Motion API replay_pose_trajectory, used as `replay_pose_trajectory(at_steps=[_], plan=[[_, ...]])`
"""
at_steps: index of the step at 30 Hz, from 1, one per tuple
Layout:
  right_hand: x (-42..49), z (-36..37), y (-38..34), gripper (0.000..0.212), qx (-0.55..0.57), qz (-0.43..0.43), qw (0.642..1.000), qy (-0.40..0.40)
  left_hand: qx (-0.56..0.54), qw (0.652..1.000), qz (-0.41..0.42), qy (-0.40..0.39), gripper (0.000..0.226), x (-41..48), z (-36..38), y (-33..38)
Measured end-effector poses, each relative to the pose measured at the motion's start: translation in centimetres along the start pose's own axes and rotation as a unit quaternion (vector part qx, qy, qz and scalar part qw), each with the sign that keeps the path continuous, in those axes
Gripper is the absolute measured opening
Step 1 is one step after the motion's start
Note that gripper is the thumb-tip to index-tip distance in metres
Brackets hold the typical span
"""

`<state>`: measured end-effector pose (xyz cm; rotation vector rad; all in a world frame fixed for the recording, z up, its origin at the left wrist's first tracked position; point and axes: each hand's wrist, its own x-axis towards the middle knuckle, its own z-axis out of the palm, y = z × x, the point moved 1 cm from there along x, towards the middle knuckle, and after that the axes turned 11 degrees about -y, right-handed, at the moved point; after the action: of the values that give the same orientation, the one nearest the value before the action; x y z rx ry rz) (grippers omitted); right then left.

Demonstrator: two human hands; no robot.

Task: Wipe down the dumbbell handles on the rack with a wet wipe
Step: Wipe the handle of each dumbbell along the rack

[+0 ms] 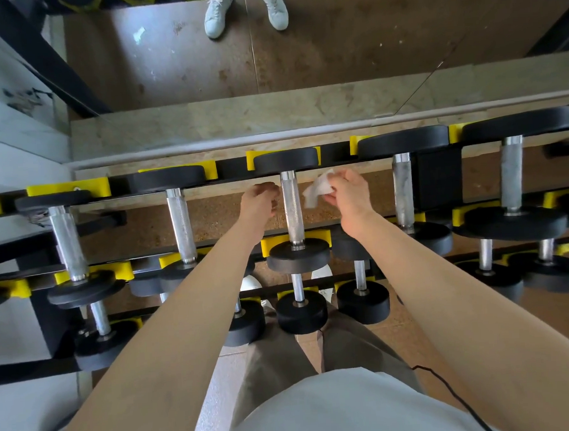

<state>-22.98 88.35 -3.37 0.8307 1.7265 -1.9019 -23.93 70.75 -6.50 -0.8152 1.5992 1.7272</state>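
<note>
**Wet wipe held beside the middle handle of the top tier**

The wet wipe (pixel 318 189) is pinched in the grip of the right hand (pixel 349 197), crumpled between thumb and fingers. It is held just to the right of the knurled steel handle (pixel 292 208) of the middle dumbbell (pixel 298 255); whether the wipe touches the metal cannot be told. The left hand (pixel 259 201) is held just to the left of the same handle. Its grip is closed, the fingers curled inward, and nothing is seen in it; contact with the handle cannot be made out.

The dumbbell is laid across the top tier of the black rack (pixel 228 170), each of its black heads seated in a yellow cradle (pixel 324 236). More dumbbells are ranged on either side along that tier, and smaller ones are stored on the tiers beneath. Behind the rack a mirror (pixel 333 48) is mounted, in which white shoes (pixel 215 16) are reflected. A black cable (pixel 450 391) is seen at the person's right side.
</note>
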Motion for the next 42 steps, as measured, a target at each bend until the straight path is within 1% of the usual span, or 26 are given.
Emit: replay_pose_trajectory(at_steps=[2, 3, 5, 7, 11, 13, 15, 17, 20, 22, 24, 26, 28, 31, 34, 36, 37, 40, 42], plan=[[0.2, 1.7, 0.0, 0.015, 0.097, 0.032, 0.993, -0.059, -0.036, 0.999, -0.024, -0.027, 0.019, 0.0, 0.3, 0.0], [0.2, 2.5, 0.0, 0.016, 0.123, 0.041, 0.988, -0.084, -0.053, 0.997, -0.034, -0.036, 0.02, -0.1, 0.4, 0.1], [0.4, 3.5, 0.2, 0.017, 0.144, 0.05, 0.982, -0.108, -0.088, 0.995, -0.023, -0.037, 0.018, -0.1, 0.5, 0.1], [0.5, 3.8, 0.2, 0.022, 0.152, 0.054, 0.981, -0.106, -0.132, 0.991, 0.002, -0.02, 0.014, -0.1, 0.3, 0.2], [0.7, 4.0, 0.3, 0.013, 0.105, 0.045, 0.989, -0.09, -0.258, 0.966, -0.005, -0.021, 0.03, -0.4, -0.2, 0.0], [0.9, 4.2, 0.3, 0.013, 0.095, 0.041, 0.992, -0.078, -0.317, 0.948, 0.0, -0.023, 0.03, -0.7, -0.2, 0.1], [0.9, 4.4, 0.3, 0.013, 0.079, 0.045, 0.994, -0.06, -0.355, 0.935, 0.01, -0.007, 0.03, -1.1, -0.3, 0.2], [1.0, 4.4, 0.5, 0.013, 0.072, 0.05, 0.995, -0.039, -0.373, 0.927, 0.026, 0.007, 0.022, -1.6, -0.3, 0.0], [0.7, 4.3, 0.5, 0.012, 0.089, 0.047, 0.995, -0.021, -0.372, 0.927, 0.047, 0.015, 0.014, -2.4, 0.0, -0.6], [0.1, 3.9, 0.2, 0.012, 0.117, 0.031, 0.993, -0.014, -0.366, 0.929, 0.054, 0.01, 0.014, -2.7, 0.5, -0.8], [-0.4, 3.3, 0.1, 0.014, 0.132, 0.007, 0.991, 0.007, -0.342, 0.939, 0.047, -0.001, 0.017, -2.7, 1.2, -0.5], [-0.9, 2.8, 0.3, 0.016, 0.115, -0.012, 0.992, 0.04, -0.308, 0.951, 0.039, -0.011, 0.018, -2.6, 1.9, -0.2], [-1.2, 2.7, 0.7, 0.014, 0.095, -0.029, 0.993, 0.06, -0.289, 0.956, 0.036, -0.015, 0.014, -2.4, 2.1, 0.2], [-1.2, 3.7, 0.9, 0.013, 0.037, -0.045, 0.998, 0.032, -0.287, 0.956, 0.059, -0.012, 0.006, -2.8, 1.0, -0.1], [-0.8, 4.4, 1.0, 0.021, -0.021, -0.04, 0.999, -0.005, -0.325, 0.94, 0.094, -0.039, 0.006, -3.5, -0.7, -1.5], [-0.7, 4.0, 1.0, 0.022, -0.05, -0.039, 0.998, -0.003, -0.328, 0.939, 0.096, -0.043, 0.006, -3.8, -0.9, -2.3], [-0.7, 3.5, 1.0, 0.022, -0.062, -0.04, 0.997, 0.009, -0.311, 0.945, 0.095, -0.042, 0.004, -3.8, -0.6, -2.5], [-1.0, 1.9, 1.4, 0.026, -0.067, -0.037, 0.995, 0.057, -0.188, 0.976, 0.1, -0.044, 0.004, -3.4, 0.6, -2.4], [-1.4, 1.4, 2.0, 0.026, -0.076, -0.04, 0.994, 0.063, -0.148, 0.983, 0.099, -0.041, 0.006, -3.2, 0.6, -2.3]])
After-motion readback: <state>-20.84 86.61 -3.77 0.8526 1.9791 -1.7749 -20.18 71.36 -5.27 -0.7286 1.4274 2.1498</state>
